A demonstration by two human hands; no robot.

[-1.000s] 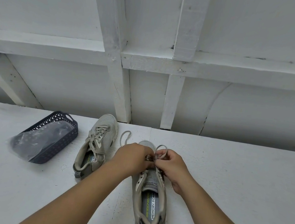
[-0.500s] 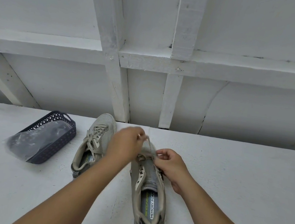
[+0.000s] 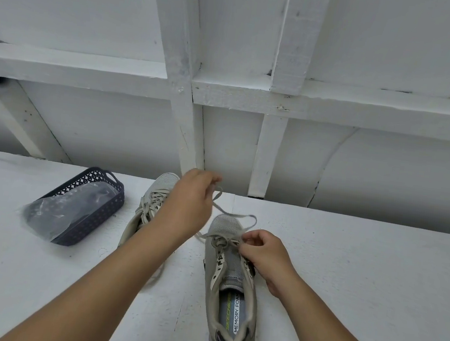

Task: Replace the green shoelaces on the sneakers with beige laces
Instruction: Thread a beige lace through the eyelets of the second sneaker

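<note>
Two grey mesh sneakers (image 3: 230, 267) on white tabletop (image 3: 361, 272), one at 6 o'clock, one (image 3: 155, 198) at 11, left hand (image 3: 190, 203) pinching one beige lace (image 3: 230, 213) raised, right hand (image 3: 263, 253) gripping lace at eyelets, one dark plastic basket (image 3: 85, 210) at 9 o'clock.

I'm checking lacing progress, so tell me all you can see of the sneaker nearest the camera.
The near sneaker is grey-beige mesh and stands upright on the white table, toe pointing away. Its insole reads MEMORY FOAM. A pale lace runs through only the eyelets nearest the toe; the left hand pulls one end upward, while the right hand pinches it at the eyelets.
</note>
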